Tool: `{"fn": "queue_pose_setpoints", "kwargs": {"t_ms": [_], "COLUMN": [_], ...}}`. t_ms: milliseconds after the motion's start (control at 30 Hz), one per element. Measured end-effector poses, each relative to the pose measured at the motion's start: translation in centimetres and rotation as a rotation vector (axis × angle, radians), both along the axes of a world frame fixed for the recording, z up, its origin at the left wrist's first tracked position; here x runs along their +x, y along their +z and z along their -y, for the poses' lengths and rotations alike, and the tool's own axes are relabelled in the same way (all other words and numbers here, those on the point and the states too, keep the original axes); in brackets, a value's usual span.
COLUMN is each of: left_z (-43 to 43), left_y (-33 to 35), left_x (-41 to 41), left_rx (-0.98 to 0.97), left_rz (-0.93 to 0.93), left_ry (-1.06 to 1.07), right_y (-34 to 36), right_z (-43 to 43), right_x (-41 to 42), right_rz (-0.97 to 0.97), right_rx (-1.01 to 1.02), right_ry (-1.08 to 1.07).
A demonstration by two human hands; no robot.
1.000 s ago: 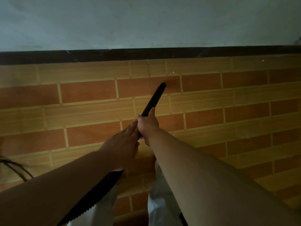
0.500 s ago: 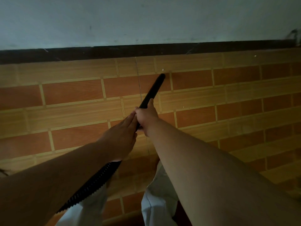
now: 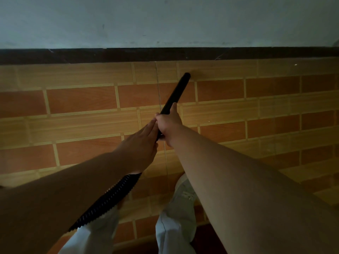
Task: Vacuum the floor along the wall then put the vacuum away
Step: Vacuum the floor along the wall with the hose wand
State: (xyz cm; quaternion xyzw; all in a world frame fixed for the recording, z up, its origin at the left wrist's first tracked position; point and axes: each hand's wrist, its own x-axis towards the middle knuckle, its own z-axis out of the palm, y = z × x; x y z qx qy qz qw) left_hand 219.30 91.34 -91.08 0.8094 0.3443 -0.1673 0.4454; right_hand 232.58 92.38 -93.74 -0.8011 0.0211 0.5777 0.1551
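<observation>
While your right hand (image 3: pixel 167 123) wraps round the black wand (image 3: pixel 176 92), thumb laid up along its top, the wand's far tip is down at the floor (image 3: pixel 73 101) just short of the dark skirting board (image 3: pixel 110 55), close to it but not touching. Whether the tip meets the tiles, I can't make out. From there the wand slants back from the skirting board toward you, and your grip is on its near end. Your left hand (image 3: pixel 139 145) comes in right behind, farther from the skirting board, fingers straight and together, lying along the wand with the fingertips against your right hand. Whether the thumb hooks underneath I can't tell, it's hidden. Out from under that left wrist runs the ribbed black hose (image 3: pixel 110 197), heading farther from the skirting board and vanishing beneath your left forearm. Orange and tan brick-pattern tiles cover the floor, rows parallel to the skirting board. Above the skirting board rises a pale wall (image 3: pixel 165 21), scuffed here and there. Farthest from the skirting board, white trousers (image 3: pixel 174 233) and one pale shoe (image 3: pixel 185 193) show between your forearms, toe pointed toward the skirting board
</observation>
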Motion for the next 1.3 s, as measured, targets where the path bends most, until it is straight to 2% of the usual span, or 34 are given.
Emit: {"fn": "queue_pose_setpoints", "kwargs": {"t_ms": [700, 900, 1100, 1300], "left_z": [-3.8, -0.9, 2.9, 5.9], "left_y": [-0.3, -0.4, 1.6, 3.0], "left_x": [-1.9, -1.0, -0.8, -0.7], "left_rx": [0.011, 0.003, -0.055, -0.031], "left_rz": [-0.006, -0.005, -0.057, -0.172], "left_ry": [0.093, 0.060, -0.084, -0.226], "right_y": [0.4, 0.2, 0.2, 0.6], "right_z": [-5.0, -1.8, 4.4, 9.0], "right_x": [-2.0, -1.1, -0.7, -1.3], "right_rz": [-0.045, -0.038, -0.092, -0.136], "right_rx": [0.024, 0.017, 0.007, 0.001], "right_ry": [0.105, 0.105, -0.033, -0.144]}}
